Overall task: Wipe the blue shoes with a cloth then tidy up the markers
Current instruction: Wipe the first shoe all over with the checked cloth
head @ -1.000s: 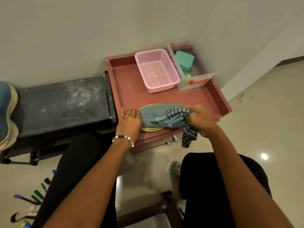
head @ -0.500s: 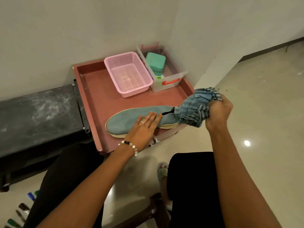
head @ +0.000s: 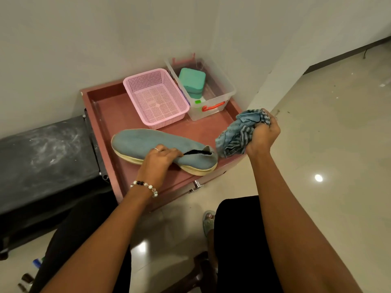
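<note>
Blue shoe — under left hand

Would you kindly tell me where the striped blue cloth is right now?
In the head view, the striped blue cloth is bunched in the right hand, just right of the blue suede shoe.

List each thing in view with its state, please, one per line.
blue shoe: lying on the red tray, uncovered
left hand: gripping the shoe
cloth: bunched up, off the shoe
right hand: gripping the cloth
pink basket: upright, empty
clear box: open, holding a green case
</note>
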{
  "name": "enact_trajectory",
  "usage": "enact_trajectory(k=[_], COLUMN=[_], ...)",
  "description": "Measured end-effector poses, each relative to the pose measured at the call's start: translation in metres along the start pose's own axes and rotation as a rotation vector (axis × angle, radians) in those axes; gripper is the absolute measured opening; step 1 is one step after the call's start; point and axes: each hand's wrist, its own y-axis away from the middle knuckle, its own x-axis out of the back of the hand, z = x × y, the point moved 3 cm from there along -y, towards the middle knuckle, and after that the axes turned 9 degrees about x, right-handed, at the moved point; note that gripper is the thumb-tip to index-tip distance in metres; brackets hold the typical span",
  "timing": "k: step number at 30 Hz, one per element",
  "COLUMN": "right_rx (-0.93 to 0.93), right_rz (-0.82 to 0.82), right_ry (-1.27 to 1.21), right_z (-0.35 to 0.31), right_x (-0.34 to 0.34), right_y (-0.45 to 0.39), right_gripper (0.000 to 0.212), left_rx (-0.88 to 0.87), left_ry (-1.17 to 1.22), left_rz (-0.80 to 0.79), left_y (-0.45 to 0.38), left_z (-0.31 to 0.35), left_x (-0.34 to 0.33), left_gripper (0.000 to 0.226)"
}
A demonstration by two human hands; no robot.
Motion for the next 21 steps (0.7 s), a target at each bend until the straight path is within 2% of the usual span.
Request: enact_trajectory(k=[3, 5, 7, 9, 10, 11, 13, 15, 16, 18, 20, 21], right_rx=[-0.004, -0.063, -0.176, -0.282, -0.241, -0.107, 0.286, 0.540, 0.593, 0.549, 0.434, 0.415], right_rz=[-0.016, -0.088, -0.252, -0.515, -0.654, -0.757, -0.775, -0.720, -0.759, -0.995, -1.271, -1.343], right_ry=[0.027, 0.030, 0.068, 0.321, 0.567, 0.846, 1.268, 1.288, 1.211, 1.097, 1.228, 1.344], right_z=[0.000, 0.004, 0.013, 0.023, 0.027, 0.032, 0.034, 0.024, 0.020, 0.020, 0.031, 0.039], right_x=[-0.002, -0.008, -0.015, -0.021, -0.023, -0.025, -0.032, -0.045, -0.052, -0.065, -0.067, -0.066], right_y=[0.006, 0.015, 0.024, 0.037, 0.043, 0.048, 0.055, 0.066, 0.073, 0.092, 0.114, 0.120], right_gripper=[0.044, 0.044, 0.040, 0.051, 0.058, 0.058, 0.054, 0.046, 0.041, 0.035, 0.040, 0.044], left_rx=[0.068, 0.084, 0.111, 0.133, 0.149, 0.177, 0.270, 0.382, 0.443, 0.560, 0.682, 0.769], left_ry=[-0.020, -0.056, -0.072, -0.093, -0.091, -0.070, 0.008, 0.133, 0.202, 0.265, 0.246, 0.253], left_rz=[-0.050, -0.041, -0.021, -0.005, 0.000, 0.012, 0.068, 0.155, 0.194, 0.251, 0.265, 0.237], left_y=[0.004, 0.007, 0.008, 0.012, 0.013, 0.014, 0.017, 0.020, 0.021, 0.024, 0.026, 0.025], left_z=[-0.019, -0.027, -0.030, -0.030, -0.029, -0.028, -0.023, -0.017, -0.014, -0.008, 0.002, 0.007], left_x=[0.007, 0.009, 0.013, 0.018, 0.022, 0.027, 0.037, 0.045, 0.046, 0.043, 0.036, 0.032], left_gripper=[0.036, 0.028, 0.025, 0.043, 0.049, 0.049, 0.045, 0.044, 0.042, 0.033, 0.021, 0.025])
